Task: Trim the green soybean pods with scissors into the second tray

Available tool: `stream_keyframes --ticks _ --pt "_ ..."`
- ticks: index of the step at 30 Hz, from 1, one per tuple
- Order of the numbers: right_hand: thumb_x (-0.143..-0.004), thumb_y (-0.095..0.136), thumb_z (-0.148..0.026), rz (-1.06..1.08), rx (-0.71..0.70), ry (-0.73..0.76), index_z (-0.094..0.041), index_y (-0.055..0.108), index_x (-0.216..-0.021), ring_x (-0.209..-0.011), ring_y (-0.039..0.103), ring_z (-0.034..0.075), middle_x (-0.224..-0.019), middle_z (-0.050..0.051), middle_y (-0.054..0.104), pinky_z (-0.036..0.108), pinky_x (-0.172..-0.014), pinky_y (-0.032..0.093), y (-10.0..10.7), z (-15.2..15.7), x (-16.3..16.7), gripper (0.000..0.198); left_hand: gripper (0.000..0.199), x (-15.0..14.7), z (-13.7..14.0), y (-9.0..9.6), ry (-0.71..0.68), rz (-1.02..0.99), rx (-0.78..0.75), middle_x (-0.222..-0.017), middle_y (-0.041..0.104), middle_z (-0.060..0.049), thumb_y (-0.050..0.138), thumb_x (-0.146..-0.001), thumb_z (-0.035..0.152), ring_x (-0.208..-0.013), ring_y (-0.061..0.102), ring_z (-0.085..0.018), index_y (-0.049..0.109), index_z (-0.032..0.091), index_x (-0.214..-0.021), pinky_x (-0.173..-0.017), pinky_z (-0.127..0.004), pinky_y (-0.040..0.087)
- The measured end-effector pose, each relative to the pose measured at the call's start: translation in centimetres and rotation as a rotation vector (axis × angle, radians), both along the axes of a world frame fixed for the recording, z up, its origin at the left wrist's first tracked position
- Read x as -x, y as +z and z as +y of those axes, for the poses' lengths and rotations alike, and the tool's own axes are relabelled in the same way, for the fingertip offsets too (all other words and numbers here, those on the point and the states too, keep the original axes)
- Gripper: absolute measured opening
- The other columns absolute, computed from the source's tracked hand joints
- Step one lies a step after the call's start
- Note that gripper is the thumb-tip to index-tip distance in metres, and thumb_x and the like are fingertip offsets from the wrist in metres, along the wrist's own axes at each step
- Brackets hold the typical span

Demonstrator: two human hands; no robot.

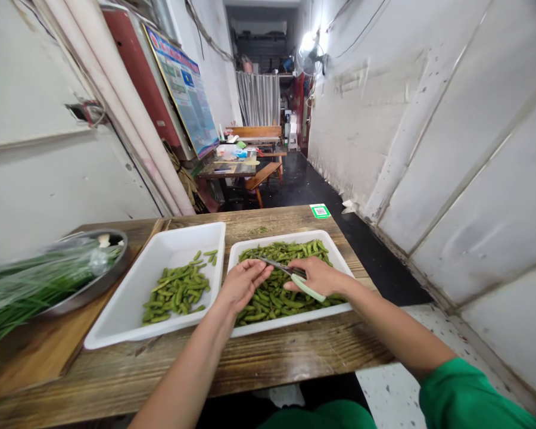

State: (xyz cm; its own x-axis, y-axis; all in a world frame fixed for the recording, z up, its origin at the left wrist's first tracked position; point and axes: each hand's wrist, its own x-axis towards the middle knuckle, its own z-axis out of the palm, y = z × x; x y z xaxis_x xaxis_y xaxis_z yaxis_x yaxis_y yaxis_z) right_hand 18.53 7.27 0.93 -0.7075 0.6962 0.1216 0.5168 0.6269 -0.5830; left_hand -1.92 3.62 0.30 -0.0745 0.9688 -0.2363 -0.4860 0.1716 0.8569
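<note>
My right hand (315, 277) is closed around scissors (307, 287) with pale green handles. Their dark blades point left, and the tips reach the fingers of my left hand (246, 281). That hand is pinched together; what sits between the fingertips is too small to make out. Both hands are over the right white tray (290, 322), which is heaped with green edamame pods (268, 301). To the left, another white tray (116, 319) holds a smaller pile of edamame pods (177, 290), with bare bottom around it.
A metal bowl (124, 262) with green stalks in plastic stands at the left on a wooden board (40, 351). Green scraps (259, 230) and a QR-code card (320, 211) lie on the wooden table (295, 357). Behind are another table (227, 170) and a bench (268, 173).
</note>
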Motion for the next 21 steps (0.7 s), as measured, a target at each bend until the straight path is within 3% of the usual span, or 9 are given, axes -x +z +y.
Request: stream_keyframes --ticks 9,12,15,17,19,21 --pt "-0.073 0.056 -0.052 -0.077 0.077 0.034 -0.013 0.066 -0.076 -0.050 0.040 0.009 -0.053 -0.002 0.050 0.019 -0.048 0.026 -0.1 0.2 -0.5 0.040 0.008 -0.1 0.5 -1.1 -0.007 0.166 0.106 -0.067 0.064 -0.005 0.066 -0.065 0.005 -0.072 0.065 -0.015 0.060 0.009 -0.066 -0.078 -0.027 0.053" --pt "-0.073 0.056 -0.054 -0.120 0.048 -0.029 -0.013 0.067 -0.081 -0.052 0.045 0.011 -0.057 0.001 0.055 0.020 -0.049 0.028 -0.1 0.6 -0.6 0.043 0.012 1.0 0.0 -0.3 0.147 0.618 0.008 -0.073 0.064 -0.006 0.064 -0.067 0.016 -0.076 0.064 -0.020 0.063 0.011 -0.078 -0.079 -0.039 0.050" --pt "-0.072 0.057 -0.056 -0.173 -0.018 -0.109 -0.013 0.068 -0.086 -0.057 0.052 0.014 -0.064 0.005 0.061 0.021 -0.052 0.030 -0.2 1.0 -0.7 0.046 0.023 3.5 -1.0 1.0 0.501 1.374 -0.093 -0.096 0.063 -0.013 0.056 -0.071 0.020 -0.098 0.056 -0.030 0.066 0.014 -0.092 -0.088 -0.050 0.039" --pt "-0.071 0.057 -0.058 -0.200 -0.049 -0.127 -0.014 0.068 -0.088 -0.061 0.055 0.016 -0.068 0.006 0.064 0.022 -0.054 0.032 -0.2 1.2 -0.7 0.048 0.027 5.0 -1.4 1.7 0.675 1.736 -0.036 -0.115 0.054 -0.020 0.055 -0.071 0.019 -0.113 0.043 -0.038 0.067 0.014 -0.095 -0.090 -0.058 0.030" --pt "-0.072 0.056 -0.059 -0.222 -0.064 -0.132 -0.015 0.067 -0.089 -0.064 0.057 0.018 -0.071 0.007 0.065 0.022 -0.055 0.033 -0.2 1.3 -0.7 0.049 0.028 5.4 -1.5 1.8 0.652 1.935 -0.011 -0.123 0.048 -0.021 0.055 -0.071 0.021 -0.117 0.036 -0.041 0.067 0.014 -0.096 -0.089 -0.059 0.027" --pt "-0.072 0.055 -0.059 -0.249 -0.071 -0.136 -0.016 0.067 -0.092 -0.068 0.059 0.019 -0.073 0.008 0.067 0.022 -0.057 0.034 -0.2 1.2 -0.7 0.049 0.027 4.6 -1.1 1.5 0.331 2.023 -0.125 -0.116 0.055 -0.017 0.055 -0.073 0.022 -0.111 0.043 -0.035 0.068 0.018 -0.096 -0.090 -0.055 0.027"
